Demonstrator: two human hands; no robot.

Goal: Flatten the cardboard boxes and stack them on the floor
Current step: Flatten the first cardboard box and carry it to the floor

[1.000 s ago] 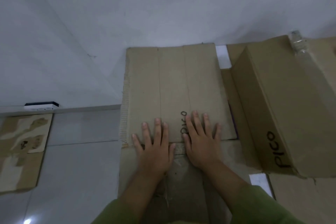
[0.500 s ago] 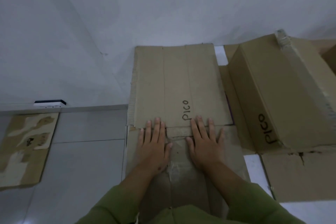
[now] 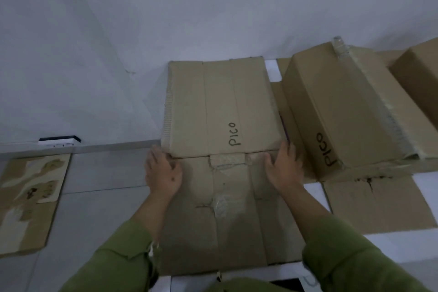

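A flattened brown cardboard box (image 3: 220, 106) marked "PICO" lies on the floor against the white wall, with its taped lower panel (image 3: 220, 216) reaching toward me. My left hand (image 3: 163, 173) rests flat at the left edge of the fold line, fingers straight. At the right edge of the same fold my right hand (image 3: 283, 168) lies with its fingers stretched forward along the cardboard. An upright, unflattened box (image 3: 341, 111), also marked "PICO", stands just to the right on more flat cardboard.
A second upright box (image 3: 419, 73) shows at the far right edge. A torn flat cardboard sheet (image 3: 26, 201) lies on the grey tiles at the left. A black and white power strip (image 3: 58, 141) sits along the wall base. A flat flap (image 3: 369, 204) spreads at the right front.
Both hands have slid apart from the middle of the fold line to its left and right edges. The camera has shifted, showing more of the boxes on the right.
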